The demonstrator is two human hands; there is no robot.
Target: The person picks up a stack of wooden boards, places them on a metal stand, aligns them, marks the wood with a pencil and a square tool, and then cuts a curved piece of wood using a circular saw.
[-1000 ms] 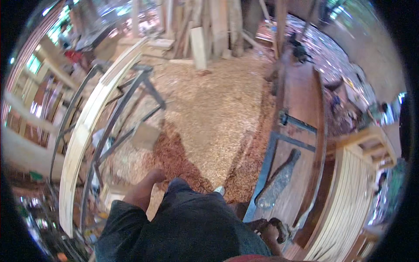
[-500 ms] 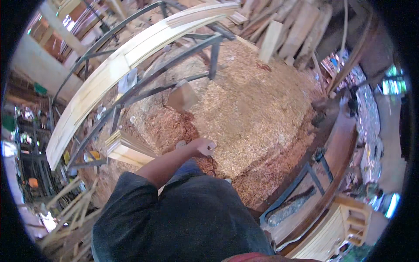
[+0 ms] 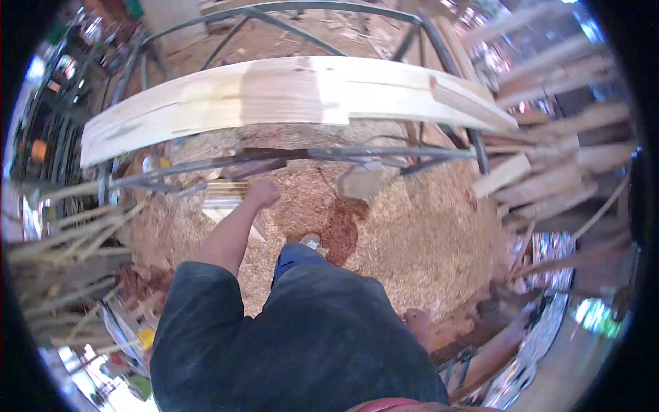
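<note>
My left hand (image 3: 263,194) is stretched forward with its fingers curled closed, and nothing shows in it. It hangs beside a short stack of pale boards (image 3: 223,206) standing low near the metal frame. Beyond the hand, long pale planks (image 3: 288,89) lie across a grey metal frame (image 3: 384,152). My right hand (image 3: 417,321) is low at my right side; only a small part shows past my shirt, and its fingers are too hidden and blurred to read.
Wood shavings (image 3: 425,233) cover the floor, with a wooden block (image 3: 360,182) under the frame. Rough boards (image 3: 549,182) are piled at the right, and thin wooden strips (image 3: 68,268) lie at the left. My shoe (image 3: 311,240) stands on the shavings.
My view has turned left, so the planks and frame now run straight across ahead. My left hand is now beside the short board stack. Part of my right hand has come into view.
</note>
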